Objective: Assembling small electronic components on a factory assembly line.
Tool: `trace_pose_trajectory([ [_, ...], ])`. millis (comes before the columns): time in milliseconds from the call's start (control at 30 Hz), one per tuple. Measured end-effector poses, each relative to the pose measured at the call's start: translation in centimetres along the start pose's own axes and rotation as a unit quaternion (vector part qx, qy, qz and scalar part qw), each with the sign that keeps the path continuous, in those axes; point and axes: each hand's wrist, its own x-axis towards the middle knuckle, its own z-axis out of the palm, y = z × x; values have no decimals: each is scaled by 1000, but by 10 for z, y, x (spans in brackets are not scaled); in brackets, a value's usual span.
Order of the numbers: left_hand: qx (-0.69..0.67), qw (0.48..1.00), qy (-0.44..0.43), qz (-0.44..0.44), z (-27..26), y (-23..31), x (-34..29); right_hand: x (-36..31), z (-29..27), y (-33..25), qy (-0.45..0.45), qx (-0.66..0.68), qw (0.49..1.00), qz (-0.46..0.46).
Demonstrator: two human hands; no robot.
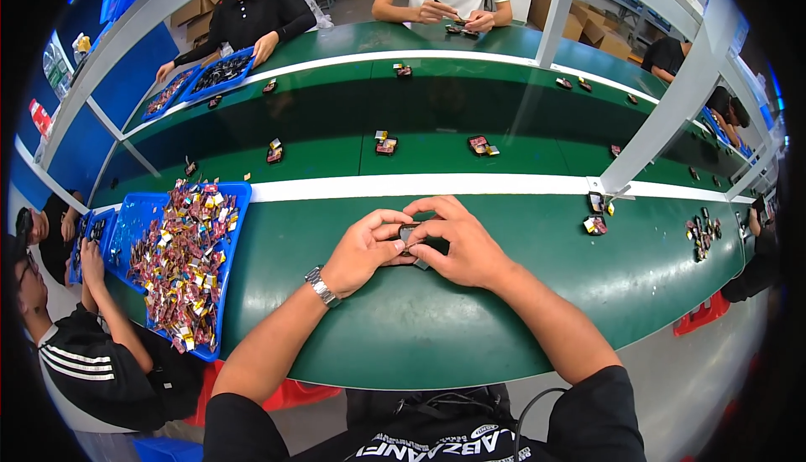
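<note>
Over the green worktop point(369, 328), my left hand point(363, 254) and my right hand point(460, 244) meet on a small black plastic case point(409, 233) with a greyish inside. The left fingers and thumb grip its left side. My right fingers curl over its top and right side, and the thumb presses near its lower edge. Much of the case is hidden by the fingers. To the left, a blue tray point(228, 281) bears a heap of small circuit pieces point(189, 252) in dark red, yellow and silver.
A white rail point(420, 185) separates my worktop from a green conveyor belt carrying scattered assemblies point(386, 143). At the right lie two more assemblies point(595, 224) and a cluster of black parts point(703, 234). A metal post point(663, 126) rises there. Co-workers sit opposite and at my left.
</note>
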Motion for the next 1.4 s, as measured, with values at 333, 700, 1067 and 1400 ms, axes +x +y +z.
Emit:
trace_pose_trajectory([
  [333, -43, 999, -5, 15, -5, -6, 1, -5, 14, -3, 85, 7, 996, 41],
  [700, -65, 998, -1, 18, -7, -9, 2, -5, 22, -1, 98, 11, 994, 51],
  [1067, -53, 997, 19, 58, -8, -13, 1, -1, 23, -10, 101, 25, 994, 38],
  [1400, -59, 994, 17, 94, -12, -17, 2, -3, 26, -5, 109, 23, 993, 24],
])
